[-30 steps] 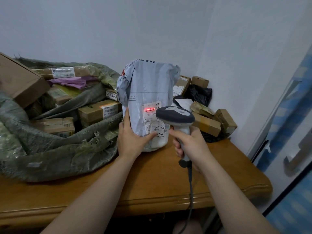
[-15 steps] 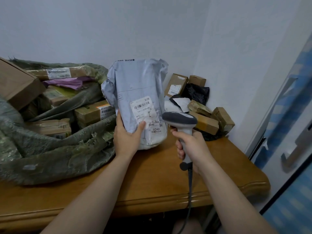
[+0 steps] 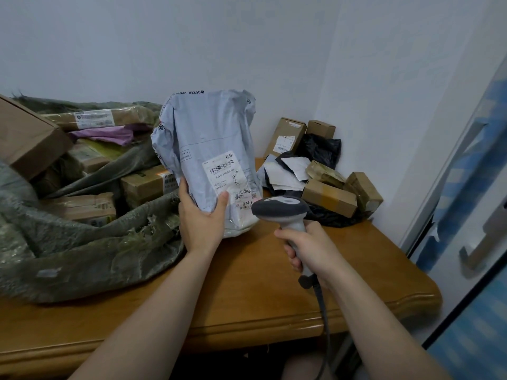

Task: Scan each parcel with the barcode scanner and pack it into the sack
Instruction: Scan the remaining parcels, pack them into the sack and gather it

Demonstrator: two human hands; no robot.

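Observation:
My left hand grips the lower left of a tall grey plastic mailer parcel, held upright with its white barcode label facing me. My right hand holds the handle of a grey barcode scanner, whose head sits just right of the parcel's lower corner; no red beam shows on the label. The green woven sack lies open on the left of the wooden table, filled with several brown boxes and a purple bag.
A heap of parcels sits at the back right corner: several small cardboard boxes, black bags and white mailers. A brown box juts out at the far left. The scanner cable hangs over the table's front edge. The wall is close on the right.
The red scan line on the label has gone out. The parcel has shifted left toward the sack in my left hand, and the scanner has dropped slightly lower and to the right.

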